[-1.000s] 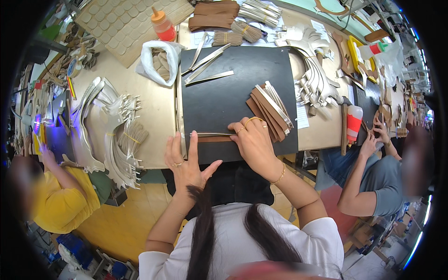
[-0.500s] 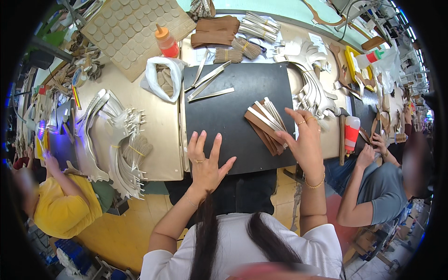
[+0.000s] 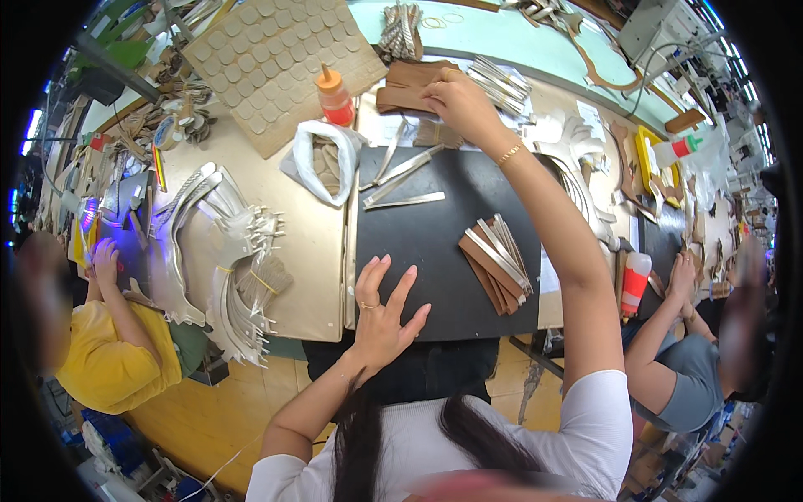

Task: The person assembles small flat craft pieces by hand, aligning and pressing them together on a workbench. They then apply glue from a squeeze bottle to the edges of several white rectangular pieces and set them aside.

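1. The right hand [image 3: 464, 105] is at the brown leather strips [image 3: 397, 99] beyond the black mat [image 3: 435, 251]; I cannot tell whether it grips one.
2. The left hand [image 3: 385, 322] is splayed, empty, over the mat's near-left part.
3. Fanned brown-and-silver strips [image 3: 498, 266] lie on the mat's right.

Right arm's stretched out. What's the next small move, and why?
I'd probably pinch one strip from the brown stack with the right hand: its fingertips are already at the stack's right side, though a grip can't be confirmed. The left hand is open at the near part of the black mat, seemingly ready to steady a strip.
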Tool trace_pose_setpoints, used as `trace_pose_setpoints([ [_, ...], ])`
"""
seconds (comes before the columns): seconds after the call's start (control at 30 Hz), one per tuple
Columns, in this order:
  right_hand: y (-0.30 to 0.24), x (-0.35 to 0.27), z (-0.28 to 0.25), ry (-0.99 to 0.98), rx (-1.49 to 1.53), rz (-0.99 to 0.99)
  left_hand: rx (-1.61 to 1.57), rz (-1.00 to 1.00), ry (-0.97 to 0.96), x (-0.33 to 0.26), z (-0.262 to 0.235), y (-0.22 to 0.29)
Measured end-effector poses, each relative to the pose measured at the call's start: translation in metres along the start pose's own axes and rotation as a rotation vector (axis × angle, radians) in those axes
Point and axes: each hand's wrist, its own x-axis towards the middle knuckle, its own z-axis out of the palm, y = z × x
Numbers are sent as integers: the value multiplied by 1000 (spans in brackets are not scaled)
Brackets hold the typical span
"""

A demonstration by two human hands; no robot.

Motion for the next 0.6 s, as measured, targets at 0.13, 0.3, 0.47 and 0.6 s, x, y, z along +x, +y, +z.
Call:
trace_pose_setpoints([
  [0.13, 14, 38, 40, -104, -34, -5, 34, -25, 120, 47, -17, -19],
  [0.3, 14, 56, 59, -135, -14, 10, 0, -17, 149, 110, -25, -46],
  [0.47, 10, 51, 66, -121, 23, 56, -56, -14, 149, 147, -16, -64],
  [0.6, 12, 49, 68, -151, 6, 69, -86, -51, 130, 165, -8, -74],
])
